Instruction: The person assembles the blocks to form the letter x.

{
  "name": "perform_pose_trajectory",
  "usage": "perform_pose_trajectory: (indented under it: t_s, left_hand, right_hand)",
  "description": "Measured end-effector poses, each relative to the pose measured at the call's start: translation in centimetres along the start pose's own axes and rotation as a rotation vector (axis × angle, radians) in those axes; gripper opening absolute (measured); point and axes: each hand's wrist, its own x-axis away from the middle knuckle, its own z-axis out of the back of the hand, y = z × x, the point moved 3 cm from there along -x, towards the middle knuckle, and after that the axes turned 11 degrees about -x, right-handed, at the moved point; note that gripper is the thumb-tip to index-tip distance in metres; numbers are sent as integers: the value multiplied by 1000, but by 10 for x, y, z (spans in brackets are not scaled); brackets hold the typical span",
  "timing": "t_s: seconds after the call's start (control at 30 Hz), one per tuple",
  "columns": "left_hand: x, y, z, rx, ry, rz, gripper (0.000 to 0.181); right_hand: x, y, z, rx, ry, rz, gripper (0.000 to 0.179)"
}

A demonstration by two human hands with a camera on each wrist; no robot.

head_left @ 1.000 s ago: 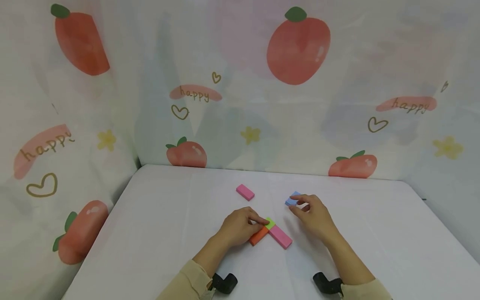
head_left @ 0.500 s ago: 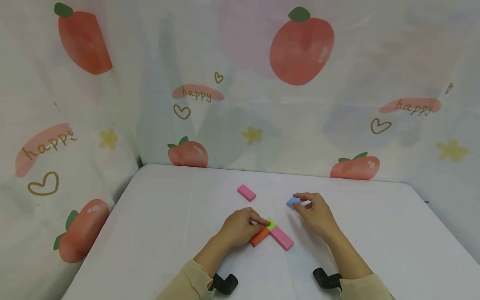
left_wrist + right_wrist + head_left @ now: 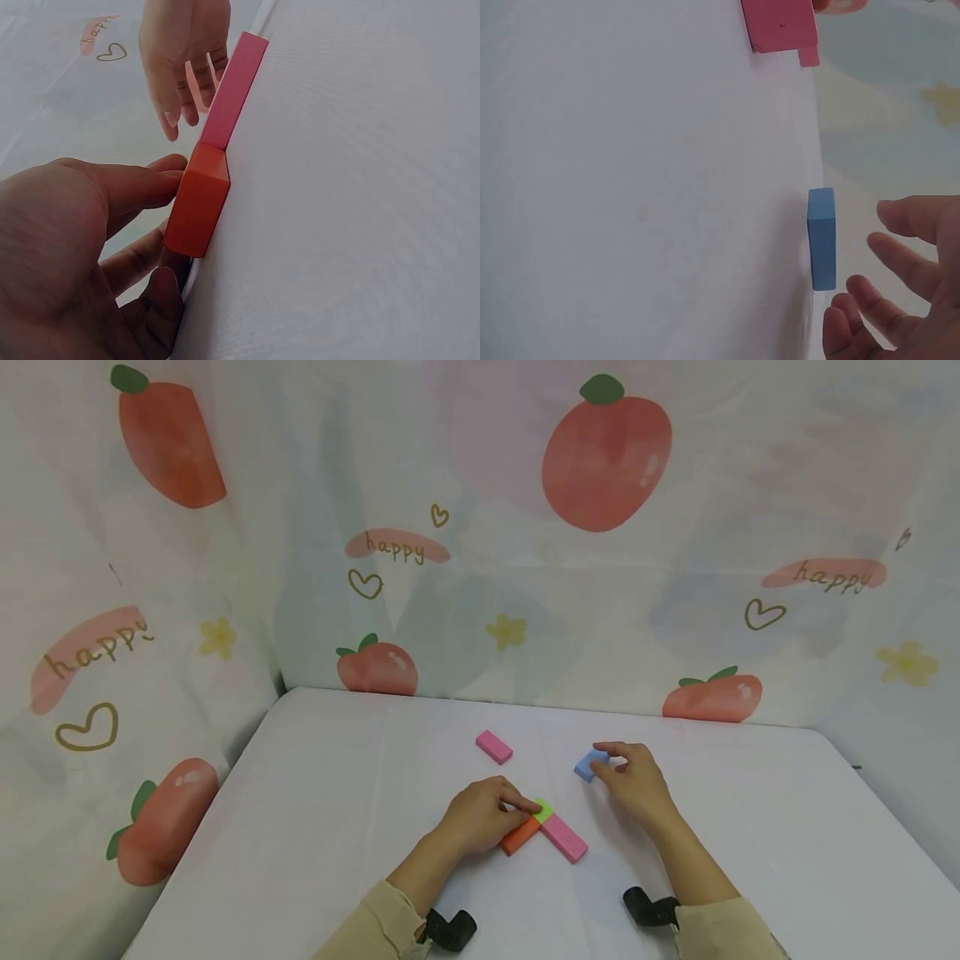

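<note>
On surface [image 3: 315,793] | front-left block [image 3: 520,837] beside front-right block [image 3: 565,839] | corner block [image 3: 543,811] at their far ends | rear-left block [image 3: 494,747], rear-right block [image 3: 823,244] behind

Right hand [image 3: 636,779] is now a bit closer to the worktop's [image 3: 375,760] far edge than a second ago, and slightly more toward its right edge. Thumb now overlaps the blue block [image 3: 587,767] in the head view instead of sitting by its near side. Sleeve [image 3: 727,931] and black wrist mount [image 3: 648,907] edge further in too.
</note>
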Motion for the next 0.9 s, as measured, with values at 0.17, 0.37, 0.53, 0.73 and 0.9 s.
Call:
perform_pose_trajectory:
  t_s: [0.17,0.37,0.53,0.73,0.9]
  left_hand:
    - [-1,0,-1,0,-5,5,18]
    - [-1,0,-1,0,-3,-2,18]
    - [-1,0,-2,5,-9,-7,19]
    - [-1,1,-1,-2,-8,1,19]
    - [-2,0,0,-8,-2,-4,18]
  right_hand:
    - [-5,7,-2,-14,-5,-25,47]
    - [-10,17,-3,-7,-20,-32,49]
    - [-11,22,-5,12,-22,-19,48]
    - [-11,24,-6,20,2,28,44]
    - [-11,22,-7,29,24,77,42]
